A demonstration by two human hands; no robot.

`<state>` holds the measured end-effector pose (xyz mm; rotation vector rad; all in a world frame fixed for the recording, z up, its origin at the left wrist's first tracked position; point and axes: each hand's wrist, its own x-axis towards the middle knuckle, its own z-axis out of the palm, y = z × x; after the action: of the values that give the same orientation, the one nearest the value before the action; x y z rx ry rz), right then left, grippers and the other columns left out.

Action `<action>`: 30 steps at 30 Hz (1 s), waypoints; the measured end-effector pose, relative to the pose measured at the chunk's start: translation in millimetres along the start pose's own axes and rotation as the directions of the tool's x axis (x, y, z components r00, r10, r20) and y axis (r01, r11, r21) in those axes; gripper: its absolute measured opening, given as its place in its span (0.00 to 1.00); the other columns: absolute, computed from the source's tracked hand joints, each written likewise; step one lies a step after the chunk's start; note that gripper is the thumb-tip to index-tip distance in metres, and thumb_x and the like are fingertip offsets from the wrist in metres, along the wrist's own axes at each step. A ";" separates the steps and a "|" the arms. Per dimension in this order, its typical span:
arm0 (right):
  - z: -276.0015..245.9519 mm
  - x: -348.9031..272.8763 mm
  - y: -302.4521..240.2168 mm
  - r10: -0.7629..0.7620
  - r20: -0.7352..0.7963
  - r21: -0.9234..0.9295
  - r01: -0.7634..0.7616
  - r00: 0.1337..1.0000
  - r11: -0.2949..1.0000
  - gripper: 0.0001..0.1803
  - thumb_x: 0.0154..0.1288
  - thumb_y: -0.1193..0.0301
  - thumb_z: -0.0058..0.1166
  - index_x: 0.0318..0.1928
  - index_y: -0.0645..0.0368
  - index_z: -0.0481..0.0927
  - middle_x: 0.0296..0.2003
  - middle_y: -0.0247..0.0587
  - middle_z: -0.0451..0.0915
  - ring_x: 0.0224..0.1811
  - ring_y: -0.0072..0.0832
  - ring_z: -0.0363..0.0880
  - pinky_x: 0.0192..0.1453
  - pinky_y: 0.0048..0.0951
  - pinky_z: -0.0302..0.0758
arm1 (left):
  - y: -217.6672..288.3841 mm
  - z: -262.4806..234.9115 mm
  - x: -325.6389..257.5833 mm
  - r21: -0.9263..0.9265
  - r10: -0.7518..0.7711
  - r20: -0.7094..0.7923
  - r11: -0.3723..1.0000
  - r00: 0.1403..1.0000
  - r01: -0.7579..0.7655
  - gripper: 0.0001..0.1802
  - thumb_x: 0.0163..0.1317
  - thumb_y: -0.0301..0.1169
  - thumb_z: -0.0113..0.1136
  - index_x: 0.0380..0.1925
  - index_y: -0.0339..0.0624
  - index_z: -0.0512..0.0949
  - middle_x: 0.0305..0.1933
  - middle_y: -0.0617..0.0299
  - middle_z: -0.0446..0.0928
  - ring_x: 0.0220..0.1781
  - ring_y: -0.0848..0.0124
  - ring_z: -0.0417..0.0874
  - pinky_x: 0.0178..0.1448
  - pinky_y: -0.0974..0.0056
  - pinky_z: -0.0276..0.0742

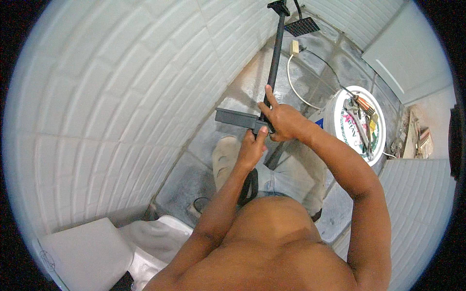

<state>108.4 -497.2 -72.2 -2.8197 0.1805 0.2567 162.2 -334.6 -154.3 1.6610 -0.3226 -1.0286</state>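
Note:
A long black pipe (275,63) slants up from between my hands toward the far wall. At its lower end sits a dark grey, rectangular box-shaped fitting (236,117), which sticks out to the left. My left hand (253,149) grips the fitting's right end from below, thumb on top. Just above it, my right hand (286,120) is closed round the pipe near the joint, its index finger stretched along it. Past the pipe's far end is a square black shower head (302,26) with a dotted face; whether the two connect is unclear.
At right stands a white bucket (335,114) with pliers, wrenches and an orange-handled screwdriver on its lid. A cream extension socket (294,47) trails a white cord. White ribbed wall tiles (145,97) rise close on the left. A toilet (87,252) stands lower left.

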 end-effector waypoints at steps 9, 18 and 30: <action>10.3 -1.9 14.0 -0.044 -0.006 0.030 0.044 0.999 0.999 0.46 0.40 0.69 0.74 0.63 0.66 0.68 0.71 0.84 0.44 0.44 0.61 0.84 0.50 0.48 0.82 | -0.6 1.4 -1.3 -0.033 -0.034 0.049 0.999 0.998 0.035 0.30 0.68 0.59 0.53 0.43 0.38 0.71 0.21 0.63 0.71 0.19 0.73 0.72 0.23 0.67 0.68; 16.9 -14.7 17.5 0.021 -0.182 0.139 0.005 0.983 0.990 0.53 0.43 0.69 0.72 0.70 0.68 0.60 0.75 0.73 0.41 0.61 0.60 0.75 0.62 0.45 0.78 | 8.6 3.6 -8.6 -0.053 -0.030 0.068 0.998 0.997 0.033 0.27 0.69 0.58 0.54 0.41 0.42 0.69 0.21 0.65 0.70 0.18 0.75 0.69 0.21 0.67 0.65; 12.1 -8.0 20.5 -0.032 -0.037 0.157 0.037 0.999 0.987 0.49 0.43 0.70 0.73 0.67 0.71 0.63 0.72 0.80 0.43 0.64 0.62 0.71 0.66 0.42 0.74 | 6.7 1.9 -3.0 -0.018 -0.017 0.091 1.000 0.996 0.018 0.30 0.70 0.60 0.51 0.46 0.41 0.68 0.20 0.64 0.69 0.18 0.75 0.69 0.21 0.67 0.65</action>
<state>95.5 -512.1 -87.8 -2.6687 0.1521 0.1776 160.8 -336.3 -147.0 1.6061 -0.3580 -1.1195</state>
